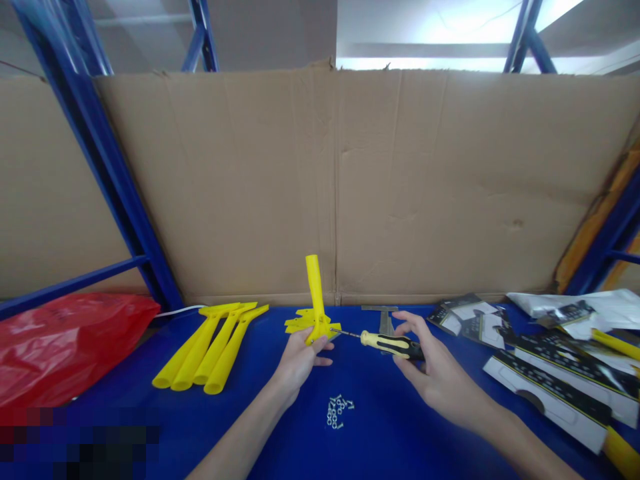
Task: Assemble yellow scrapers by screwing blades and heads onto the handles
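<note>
My left hand (297, 360) grips a yellow plastic handle (315, 287) by its lower end, its tube pointing up. In my right hand (430, 367) is a screwdriver (387, 343) with a cream and black grip, held level, its tip touching or very near the lower end of the handle. Other flat yellow pieces (299, 321) lie just behind my left hand. Nearer to me, a small pile of screws and nuts (334, 417) lies on the blue table (380, 440). Behind the screwdriver sits a grey metal piece (385, 323), partly hidden.
Several yellow handles (200, 350) lie side by side at the left, beside a red plastic bag (80, 340). Black and white printed cards (550, 400) and clear packaging (590, 313) cover the right side. A cardboard wall (260, 187) stands behind, between blue metal posts (130, 220).
</note>
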`<state>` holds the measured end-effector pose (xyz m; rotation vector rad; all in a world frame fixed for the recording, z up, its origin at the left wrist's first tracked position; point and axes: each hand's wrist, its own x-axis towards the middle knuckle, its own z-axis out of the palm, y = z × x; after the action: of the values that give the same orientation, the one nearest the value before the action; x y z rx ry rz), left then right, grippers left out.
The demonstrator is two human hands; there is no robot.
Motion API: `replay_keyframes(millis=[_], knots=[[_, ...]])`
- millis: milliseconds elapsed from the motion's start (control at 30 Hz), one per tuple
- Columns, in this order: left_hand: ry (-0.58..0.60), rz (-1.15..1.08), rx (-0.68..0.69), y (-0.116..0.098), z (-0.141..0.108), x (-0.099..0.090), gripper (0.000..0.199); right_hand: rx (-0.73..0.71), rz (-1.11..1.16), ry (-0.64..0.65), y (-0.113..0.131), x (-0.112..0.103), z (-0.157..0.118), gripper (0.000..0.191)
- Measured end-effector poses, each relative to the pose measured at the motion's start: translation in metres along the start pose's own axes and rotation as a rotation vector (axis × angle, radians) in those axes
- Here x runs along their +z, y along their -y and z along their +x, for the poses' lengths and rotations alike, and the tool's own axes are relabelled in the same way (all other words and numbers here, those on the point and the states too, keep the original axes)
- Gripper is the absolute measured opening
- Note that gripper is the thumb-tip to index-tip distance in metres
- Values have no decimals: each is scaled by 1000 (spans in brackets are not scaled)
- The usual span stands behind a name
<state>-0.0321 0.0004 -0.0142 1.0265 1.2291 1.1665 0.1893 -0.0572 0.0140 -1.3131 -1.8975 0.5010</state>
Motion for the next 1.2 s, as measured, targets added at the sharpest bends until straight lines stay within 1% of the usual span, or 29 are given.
replay_keyframes(millis=[100,167,267,400,500,700,800,933,1067,1133,1200], knots=[[-6,-6,-3,1,1,-1,20,73,33,40,4,0,2,39],[0,3,-2,2,1,-1,20,134,76,57,5,0,2,42],[14,20,2,1,1,0,20,183,111,26,4,2,3,48],[7,26,-3,0,0,1,20,108,102,-30,2,1,1,55],[0,19,-4,-2,0,2,20,44,98,-30,2,0,1,53],[-2,18,-5,-1,-2,1,19,1,107,-14,-1,1,1,52],[11,18,2,0,-1,1,19,26,119,-7,-1,1,1,50],[20,17,15,0,0,1,20,143,125,12,1,2,2,44],[11,26,7,0,0,1,18,256,135,57,4,2,3,50],[3,27,7,0,0,1,18,255,157,32,3,2,2,51],[-5,29,7,0,0,1,18,212,157,10,3,2,1,53]])
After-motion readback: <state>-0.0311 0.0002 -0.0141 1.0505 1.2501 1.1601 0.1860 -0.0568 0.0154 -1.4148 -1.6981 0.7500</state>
